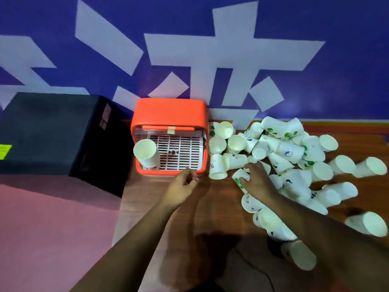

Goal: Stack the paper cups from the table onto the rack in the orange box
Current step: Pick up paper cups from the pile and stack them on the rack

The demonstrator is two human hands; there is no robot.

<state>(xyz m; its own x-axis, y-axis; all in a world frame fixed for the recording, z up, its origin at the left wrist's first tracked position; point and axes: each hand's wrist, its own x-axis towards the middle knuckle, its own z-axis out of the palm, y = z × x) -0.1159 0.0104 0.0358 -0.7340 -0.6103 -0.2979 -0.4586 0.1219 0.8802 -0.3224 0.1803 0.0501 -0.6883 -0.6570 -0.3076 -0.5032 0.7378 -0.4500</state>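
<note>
White paper cup (237, 177) sits pinched in right grip (257, 180); left grip (185, 185) loosely spread.

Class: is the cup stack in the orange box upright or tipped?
Upright: the cup stack stands on the rack, mouth up.

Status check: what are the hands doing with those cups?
Left hand empty, near orange box. Right hand gripping green-dotted cup on table. One stack on rack; nothing blocking.
</note>
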